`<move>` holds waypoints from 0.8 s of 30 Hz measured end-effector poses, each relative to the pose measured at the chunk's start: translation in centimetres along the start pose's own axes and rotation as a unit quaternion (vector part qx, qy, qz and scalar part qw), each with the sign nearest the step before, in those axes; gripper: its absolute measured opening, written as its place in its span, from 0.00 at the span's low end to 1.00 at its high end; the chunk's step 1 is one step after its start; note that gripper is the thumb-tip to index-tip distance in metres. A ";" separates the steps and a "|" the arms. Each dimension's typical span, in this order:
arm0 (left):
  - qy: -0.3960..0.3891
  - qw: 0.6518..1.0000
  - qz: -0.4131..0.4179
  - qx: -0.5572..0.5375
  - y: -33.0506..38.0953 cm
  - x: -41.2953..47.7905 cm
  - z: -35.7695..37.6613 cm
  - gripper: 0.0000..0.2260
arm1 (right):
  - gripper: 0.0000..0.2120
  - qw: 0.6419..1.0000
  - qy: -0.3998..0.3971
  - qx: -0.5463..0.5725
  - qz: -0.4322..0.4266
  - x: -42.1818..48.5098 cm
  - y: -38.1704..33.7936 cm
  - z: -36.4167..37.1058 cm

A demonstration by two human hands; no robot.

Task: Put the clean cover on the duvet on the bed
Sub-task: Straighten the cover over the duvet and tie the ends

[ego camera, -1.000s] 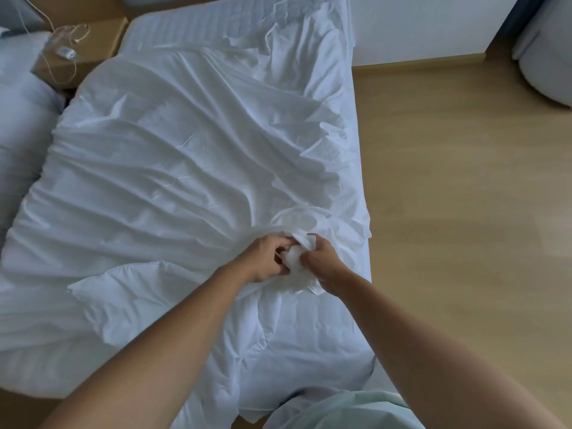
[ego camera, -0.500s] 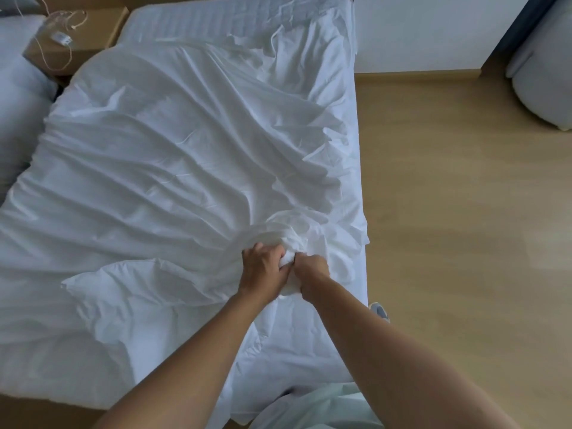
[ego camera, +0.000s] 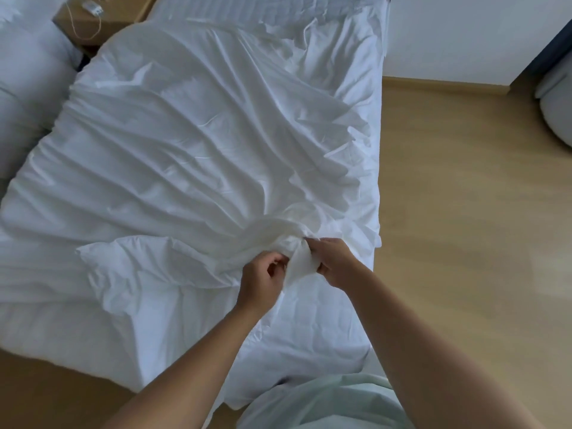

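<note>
Since half a second ago both hands have drawn apart: they were knuckle to knuckle on the bunched cloth, and now a twisted strip of it shows between them. My left hand (ego camera: 263,281) has its fingers curled and pinches the left end of that bunch. My right hand (ego camera: 335,261) pinches the right end between thumb and fingers. The bunch belongs to the white cover (ego camera: 201,144), which lies creased across most of the bed (ego camera: 247,9), its folds fanning toward my grip near the bed's right edge. A puffier white fold (ego camera: 123,264) lies left of my hands; I cannot tell what it belongs to. A pillow (ego camera: 28,72) sits far left, beside a wooden bedside table (ego camera: 123,23).
</note>
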State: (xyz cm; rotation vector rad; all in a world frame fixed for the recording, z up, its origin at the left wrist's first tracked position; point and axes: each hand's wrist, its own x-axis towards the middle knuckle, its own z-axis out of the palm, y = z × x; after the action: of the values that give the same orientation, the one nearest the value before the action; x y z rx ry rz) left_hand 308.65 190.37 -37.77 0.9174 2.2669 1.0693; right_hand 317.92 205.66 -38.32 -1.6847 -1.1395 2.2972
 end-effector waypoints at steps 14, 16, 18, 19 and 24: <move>-0.099 0.988 -0.055 -0.106 1.3 1.8 0.7 0.33 | 0.19 0.981 -0.169 -0.083 -0.044 -1.5 -0.6 0.4; -0.078 0.992 -0.040 -0.088 1.8 2.1 0.8 0.33 | 0.14 0.981 -0.182 -0.045 -0.049 -1.5 -0.2 0.1; -0.048 0.993 -0.057 -0.096 1.9 2.0 0.8 0.34 | 0.15 0.975 -0.218 0.027 -0.040 -1.1 0.4 -0.6; -0.038 0.989 -0.086 -0.112 1.7 1.8 0.8 0.34 | 0.15 0.970 -0.234 0.058 -0.033 -1.0 0.6 -0.9; -0.121 0.949 -0.218 -0.194 -0.1 0.0 1.5 0.22 | 0.21 0.962 -0.197 0.188 0.036 -0.7 2.0 -1.5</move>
State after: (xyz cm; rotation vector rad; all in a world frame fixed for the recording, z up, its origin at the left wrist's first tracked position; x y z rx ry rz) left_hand 309.55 191.06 -38.77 0.3389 1.8428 1.0733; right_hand 320.15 204.63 -39.09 -1.1873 -0.6250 2.7565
